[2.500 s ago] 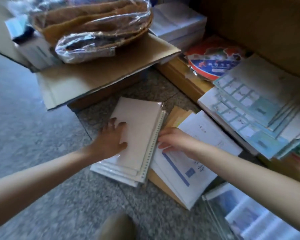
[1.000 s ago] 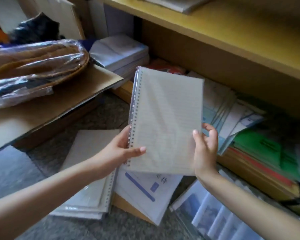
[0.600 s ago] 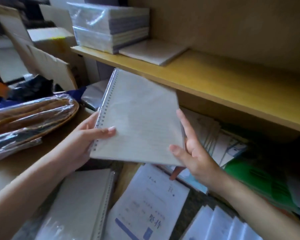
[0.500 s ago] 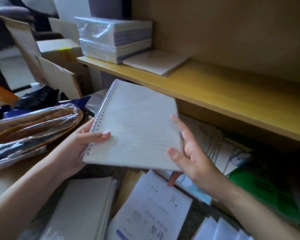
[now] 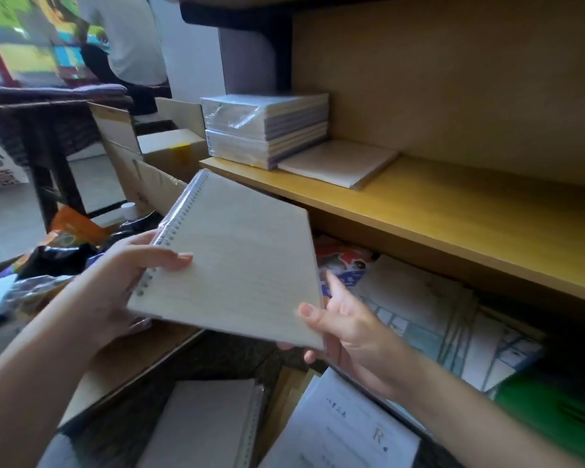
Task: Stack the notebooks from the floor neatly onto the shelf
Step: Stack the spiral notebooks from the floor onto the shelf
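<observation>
Head view: a spiral notebook (image 5: pixel 237 265), wrapped in clear film, is held in the air in front of the yellow shelf (image 5: pixel 453 211), below the level of its front edge and tilted so that the lined face is turned up toward the camera. The wire binding runs along its left side. The left hand (image 5: pixel 129 275) grips the binding edge, thumb lying across the face and fingers hidden beneath. The right hand (image 5: pixel 341 329) supports the lower right corner, thumb pressed on the near edge, index finger extended along the right edge, remaining fingers under the cover.

On the shelf, toward its left end, stands a stack of film-wrapped notebook packs (image 5: pixel 267 130); a single flat beige notebook (image 5: pixel 338 162) lies just beside it on the right, touching its base. The rest of the shelf board to the right is bare wood.

Below the shelf, papers with printed grids (image 5: pixel 429 319) lie fanned on the lower level, with a green folder (image 5: pixel 554 413) at the right. On the floor, under the held notebook, lies another spiral notebook (image 5: pixel 203 427), and beside it a white printed sheet (image 5: pixel 345 430). An open cardboard box (image 5: pixel 149 170) stands to the left of the shelf.
</observation>
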A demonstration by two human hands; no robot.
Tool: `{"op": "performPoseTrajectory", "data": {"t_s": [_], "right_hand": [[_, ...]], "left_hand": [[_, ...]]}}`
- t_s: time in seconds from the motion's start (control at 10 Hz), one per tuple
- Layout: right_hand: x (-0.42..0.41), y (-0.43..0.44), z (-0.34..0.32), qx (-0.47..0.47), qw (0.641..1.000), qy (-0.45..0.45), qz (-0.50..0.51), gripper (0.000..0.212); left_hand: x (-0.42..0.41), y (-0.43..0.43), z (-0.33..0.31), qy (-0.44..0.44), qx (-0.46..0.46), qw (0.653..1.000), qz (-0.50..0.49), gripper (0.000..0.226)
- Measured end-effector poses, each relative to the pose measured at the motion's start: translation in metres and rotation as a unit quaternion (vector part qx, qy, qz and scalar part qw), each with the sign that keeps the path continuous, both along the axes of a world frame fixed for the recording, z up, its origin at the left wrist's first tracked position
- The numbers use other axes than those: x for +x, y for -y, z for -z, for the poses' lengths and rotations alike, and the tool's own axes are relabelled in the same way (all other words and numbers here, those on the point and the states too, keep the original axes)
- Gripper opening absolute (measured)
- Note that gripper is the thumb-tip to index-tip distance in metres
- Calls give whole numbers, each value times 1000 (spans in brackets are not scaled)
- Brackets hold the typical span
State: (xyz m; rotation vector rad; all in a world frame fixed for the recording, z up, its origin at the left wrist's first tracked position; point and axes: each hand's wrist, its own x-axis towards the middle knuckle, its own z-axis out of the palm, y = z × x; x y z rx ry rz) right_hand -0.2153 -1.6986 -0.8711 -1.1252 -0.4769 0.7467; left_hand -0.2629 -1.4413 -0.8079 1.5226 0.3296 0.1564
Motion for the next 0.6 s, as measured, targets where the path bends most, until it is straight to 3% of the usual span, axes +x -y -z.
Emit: {"op": "performPoseTrajectory", "data": {"t_s": [0.1, 0.3, 0.4, 0.5, 0.6], "right_hand": [[0, -11, -10, 20, 999, -6, -38, 45], [11, -21, -34, 10, 995, 79, 52, 42], [23, -17, -46, -9, 982, 116, 146, 37], [38, -14, -60, -4, 967, 139, 215, 38], [58, -11, -77, -19, 952, 142, 271, 34]], "left_hand": [[-8, -3, -9, 21, 19, 999, 25, 73], [-6, 1, -18, 121, -2, 992, 17, 44], [17, 5, -17, 122, 69, 989, -57, 43], [43, 17, -15, 197, 166, 959, -116, 36], [69, 34, -11, 255, 252, 927, -106, 25]]}}
